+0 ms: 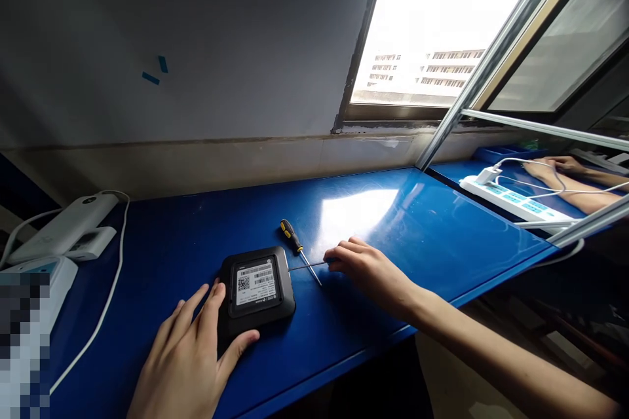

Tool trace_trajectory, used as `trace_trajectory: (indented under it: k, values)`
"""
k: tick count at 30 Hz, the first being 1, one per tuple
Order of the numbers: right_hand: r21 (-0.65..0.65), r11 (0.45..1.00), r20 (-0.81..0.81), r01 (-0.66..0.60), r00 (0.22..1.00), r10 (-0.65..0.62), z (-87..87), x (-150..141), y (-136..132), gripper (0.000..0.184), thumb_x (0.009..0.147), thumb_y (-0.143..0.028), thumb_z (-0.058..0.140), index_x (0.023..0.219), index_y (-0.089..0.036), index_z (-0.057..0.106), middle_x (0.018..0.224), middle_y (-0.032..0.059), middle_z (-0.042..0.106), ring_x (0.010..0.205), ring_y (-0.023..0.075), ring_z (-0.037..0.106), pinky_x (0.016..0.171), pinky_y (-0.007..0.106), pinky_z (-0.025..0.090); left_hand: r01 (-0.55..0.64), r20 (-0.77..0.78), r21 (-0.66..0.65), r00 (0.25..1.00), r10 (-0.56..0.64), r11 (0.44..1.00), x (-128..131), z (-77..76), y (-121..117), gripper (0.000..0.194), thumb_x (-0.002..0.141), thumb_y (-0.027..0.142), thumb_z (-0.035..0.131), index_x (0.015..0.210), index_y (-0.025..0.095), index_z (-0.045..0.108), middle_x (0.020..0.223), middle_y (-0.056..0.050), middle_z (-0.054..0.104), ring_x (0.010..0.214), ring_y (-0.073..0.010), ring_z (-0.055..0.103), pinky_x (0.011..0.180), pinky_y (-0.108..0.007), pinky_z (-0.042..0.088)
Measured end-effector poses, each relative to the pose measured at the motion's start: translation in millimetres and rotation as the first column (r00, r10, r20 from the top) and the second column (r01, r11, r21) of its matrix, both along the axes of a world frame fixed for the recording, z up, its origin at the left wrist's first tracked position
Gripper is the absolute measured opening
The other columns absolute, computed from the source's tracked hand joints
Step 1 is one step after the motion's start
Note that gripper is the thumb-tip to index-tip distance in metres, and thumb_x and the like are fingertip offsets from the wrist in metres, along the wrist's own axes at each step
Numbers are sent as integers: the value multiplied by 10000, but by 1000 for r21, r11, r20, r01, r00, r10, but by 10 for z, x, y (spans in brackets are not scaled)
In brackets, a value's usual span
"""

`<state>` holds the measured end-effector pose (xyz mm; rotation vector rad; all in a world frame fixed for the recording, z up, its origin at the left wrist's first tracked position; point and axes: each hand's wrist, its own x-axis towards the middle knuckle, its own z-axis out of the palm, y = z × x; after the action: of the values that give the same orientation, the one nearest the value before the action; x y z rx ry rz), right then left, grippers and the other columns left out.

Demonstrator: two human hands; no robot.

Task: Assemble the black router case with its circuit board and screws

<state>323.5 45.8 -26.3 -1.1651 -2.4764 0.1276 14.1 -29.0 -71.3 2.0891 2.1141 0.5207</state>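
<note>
Black device (260,314) lies on the blue tabletop (211,222), at seven o'clock from the centre of my view. Its printed label (256,283) faces up, with lettering too small for me to read. Between seven and eight o'clock of it, my left hand (189,353) is open, fingers spread over part of its left side; how firmly they press, I can't tell. At three o'clock, my right hand (366,272) pinches a thin rod (308,266) that reaches the device's right edge; its other end is hidden in my fingers. The rod crosses the shaft of a yellow-and-black screwdriver (299,247), between one and two o'clock. Toward ten o'clock sits white equipment (73,222); below it, coarse pixels (22,347) blot out the corner. Between two and three o'clock, beyond a metal frame (445,137), another person's forearms (582,193) are cut off near a power strip (515,200).
</note>
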Motion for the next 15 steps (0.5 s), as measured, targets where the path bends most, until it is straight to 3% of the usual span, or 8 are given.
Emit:
trace_trajectory:
  k: [3,6,11,15]
  values:
    - [37,999,7,13,1000,-13,-93,17,-43,145,968,-115,605,1063,-179,692,946,61,748,831,192,637,704,305,549,-27,17,-29,999,27,999,12,7,-12,1154,731,954,184,1386,100,600,1420,-190,614,1310,-446,557,978,-597,537]
    - [84,995,39,54,998,-57,-55,51,-80,119,987,-186,597,1052,-182,697,946,66,752,840,204,640,717,317,554,-61,39,-47,997,63,997,29,16,-13,1177,710,968,166,1393,111,596,1433,-187,604,1327,-447,540,993,-612,522]
    - [149,922,123,357,919,-376,6,97,-104,184,976,-297,614,925,-152,714,854,90,740,820,247,659,667,338,543,-51,54,-63,997,54,997,37,26,-2,1187,697,976,174,1407,116,583,1455,-175,586,1349,-449,516,1026,-621,496]
    - [129,890,310,437,835,-454,36,-79,-41,218,960,-301,622,920,-120,738,899,137,732,878,295,670,759,400,550,-32,69,-58,997,36,998,1,-45,-12,1103,744,937,234,1433,138,557,1478,-159,569,1369,-432,502,1044,-613,488]
